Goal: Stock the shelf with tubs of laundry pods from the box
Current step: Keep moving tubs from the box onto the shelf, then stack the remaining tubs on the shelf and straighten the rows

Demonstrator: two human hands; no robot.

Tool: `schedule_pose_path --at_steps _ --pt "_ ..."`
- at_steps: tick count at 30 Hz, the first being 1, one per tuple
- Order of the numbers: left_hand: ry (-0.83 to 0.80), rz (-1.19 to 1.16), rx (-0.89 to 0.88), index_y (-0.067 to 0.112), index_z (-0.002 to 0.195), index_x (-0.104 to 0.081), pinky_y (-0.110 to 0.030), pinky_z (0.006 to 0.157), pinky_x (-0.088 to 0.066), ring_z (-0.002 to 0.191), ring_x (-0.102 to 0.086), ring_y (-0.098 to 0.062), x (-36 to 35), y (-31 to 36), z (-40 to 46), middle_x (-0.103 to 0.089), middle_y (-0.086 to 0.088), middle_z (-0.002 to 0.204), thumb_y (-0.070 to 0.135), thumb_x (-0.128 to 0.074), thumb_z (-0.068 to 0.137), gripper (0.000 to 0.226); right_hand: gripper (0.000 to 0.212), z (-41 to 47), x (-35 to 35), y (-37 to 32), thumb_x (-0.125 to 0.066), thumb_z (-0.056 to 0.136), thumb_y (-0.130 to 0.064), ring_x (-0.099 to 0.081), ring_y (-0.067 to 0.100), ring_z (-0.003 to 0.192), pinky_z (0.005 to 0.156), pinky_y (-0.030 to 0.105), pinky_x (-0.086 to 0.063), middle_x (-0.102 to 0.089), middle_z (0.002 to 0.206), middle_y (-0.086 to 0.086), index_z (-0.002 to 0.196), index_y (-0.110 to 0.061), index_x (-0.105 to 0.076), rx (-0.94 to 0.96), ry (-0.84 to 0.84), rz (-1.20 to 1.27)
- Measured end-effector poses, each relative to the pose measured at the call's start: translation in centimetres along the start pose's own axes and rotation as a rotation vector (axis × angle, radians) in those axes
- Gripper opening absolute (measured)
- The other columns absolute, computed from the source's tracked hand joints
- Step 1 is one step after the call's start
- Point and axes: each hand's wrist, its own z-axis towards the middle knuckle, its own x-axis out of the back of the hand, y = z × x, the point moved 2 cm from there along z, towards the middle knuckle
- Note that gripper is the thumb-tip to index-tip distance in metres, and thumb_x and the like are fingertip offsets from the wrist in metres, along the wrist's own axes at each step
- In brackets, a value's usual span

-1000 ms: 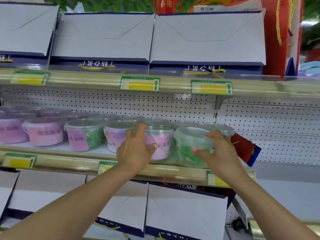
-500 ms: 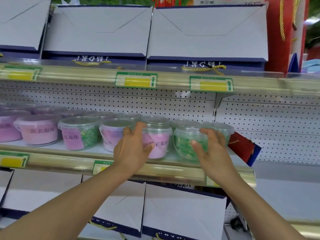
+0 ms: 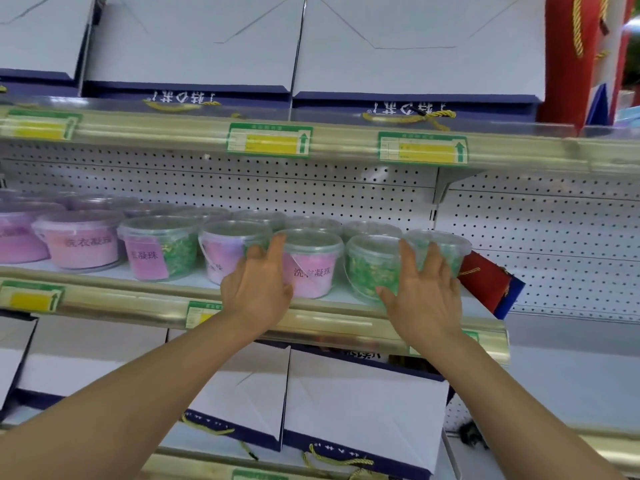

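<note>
Two hands reach to the front row of the middle metal shelf (image 3: 346, 320): the left hand (image 3: 258, 289) rests with straight, spread fingers against the clear plastic tub of pink laundry pods (image 3: 311, 263), and the right hand (image 3: 424, 292) lies flat, fingers spread, on the clear plastic tub of green laundry pods (image 3: 374, 263) just beside it. More pink and green tubs line the shelf to the left and behind, while a red and blue gift bag (image 3: 490, 285) leans just right of the last green tub (image 3: 446, 249), and white and navy gift bags (image 3: 363, 403) fill the shelf below.
</note>
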Motion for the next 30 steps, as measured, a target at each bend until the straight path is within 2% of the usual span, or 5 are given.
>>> schedule_pose_path --at_steps 2,8,14,23,30 --pt "0.004 0.027 -0.004 0.028 0.143 -0.015 -0.036 0.067 -0.04 0.113 -0.048 -0.03 0.7 -0.3 -1.0 -0.041 -0.009 0.13 0.026 -0.063 0.084 0.077 0.079 -1.4 0.7 -0.5 -0.059 0.087 -0.039 -0.015 0.04 0.14 0.112 0.049 -0.02 -0.011 0.152 0.024 0.148 -0.016 -0.015 0.091 0.076 0.003" --pt "0.003 0.013 -0.123 0.022 0.135 -0.036 -0.035 0.079 -0.043 0.116 -0.045 -0.025 2.6 -2.2 -6.0 -0.047 -0.004 0.13 0.029 -0.061 0.085 0.056 0.053 -6.7 0.8 -3.2 -0.072 0.075 -0.013 -0.05 0.041 0.118 0.097 0.046 -0.043 -0.05 0.129 0.023 0.123 -0.002 -0.052 0.389 0.184 0.187" --pt "-0.275 -0.055 -0.085 0.025 0.127 -0.042 -0.032 0.082 -0.045 0.112 -0.05 -0.018 0.0 -7.1 -13.4 -0.054 0.005 0.124 0.033 -0.055 0.09 0.041 0.038 -14.1 -3.9 -7.0 -0.069 0.08 -0.015 -0.061 0.034 0.096 0.072 0.034 -0.051 -0.058 0.118 0.014 0.116 -0.006 -0.059 0.458 -0.11 0.224" --pt "-0.606 -0.133 0.057 0.024 0.118 -0.047 -0.033 0.083 -0.047 0.107 -0.054 -0.017 -6.2 -19.2 -24.4 -0.059 0.006 0.112 0.033 -0.055 0.088 0.032 0.044 -26.2 -14.1 -12.4 -0.048 0.093 -0.03 -0.048 0.028 0.12 0.089 0.037 -0.043 -0.042 0.136 0.004 0.134 -0.019 -0.038 0.259 -0.634 0.086" --pt "-0.771 -0.142 0.179 0.023 0.112 -0.051 -0.035 0.085 -0.048 0.107 -0.057 -0.022 -11.5 -28.6 -34.0 -0.063 0.003 0.108 0.03 -0.056 0.087 0.027 0.04 -35.6 -21.5 -14.4 -0.05 0.092 -0.028 -0.051 0.028 0.116 0.088 0.036 -0.044 -0.048 0.129 0.005 0.13 -0.018 -0.042 0.151 -0.841 0.051"
